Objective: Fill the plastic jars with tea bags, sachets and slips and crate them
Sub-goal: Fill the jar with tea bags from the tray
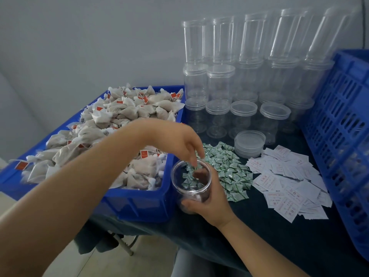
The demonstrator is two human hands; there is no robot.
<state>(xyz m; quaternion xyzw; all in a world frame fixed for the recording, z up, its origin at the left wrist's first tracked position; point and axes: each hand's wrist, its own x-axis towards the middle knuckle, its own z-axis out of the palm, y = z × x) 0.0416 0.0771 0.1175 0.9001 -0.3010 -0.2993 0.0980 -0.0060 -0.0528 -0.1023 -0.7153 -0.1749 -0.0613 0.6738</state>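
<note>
Clear jar [191, 184] in right hand [209, 204]; left hand [185, 144] w/ fingertips at rim.

Glossy clear plastic jar [191, 184], apparently smooth

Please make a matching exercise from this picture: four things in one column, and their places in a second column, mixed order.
Things:
1. tea bags
2. green sachets
3. white slips
4. open jar

Places:
A. spread on the dark cloth beside the blue crate
B. held in the right hand
C. heaped in the blue tray
D. piled in front of the stack of lids

Pairs: 1-C, 2-D, 3-A, 4-B
</note>
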